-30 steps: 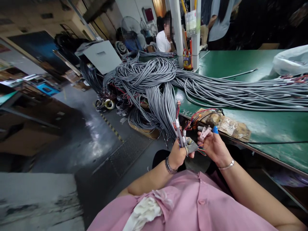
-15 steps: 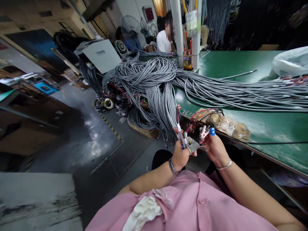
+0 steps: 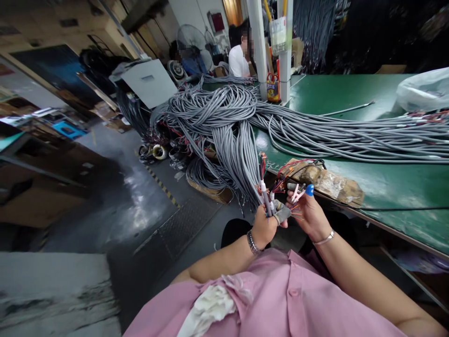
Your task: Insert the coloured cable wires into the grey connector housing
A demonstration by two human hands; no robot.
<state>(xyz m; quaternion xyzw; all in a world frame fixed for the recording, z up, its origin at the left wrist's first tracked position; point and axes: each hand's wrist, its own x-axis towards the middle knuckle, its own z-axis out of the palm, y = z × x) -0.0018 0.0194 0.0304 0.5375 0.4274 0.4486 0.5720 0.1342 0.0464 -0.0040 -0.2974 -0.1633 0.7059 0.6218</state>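
My left hand is closed around the ends of grey cables whose thin red and coloured wires stick up out of the fist; a grey cot covers its thumb. My right hand, with a blue cot on one fingertip, pinches a small pink clip and fine coloured wire ends right beside the left thumb. Both hands sit close together just off the green table's near edge. A big heap of grey cables runs from the table down towards my left hand.
A taped brown block with red wires lies on the table edge by my right hand. A long cable bundle crosses the table to the right. White posts, a white bag and a seated person are behind.
Both hands have risen slightly and stayed together. The right hand's fingers shifted on the pink clip and wires. A person standing at the back right has left the view.
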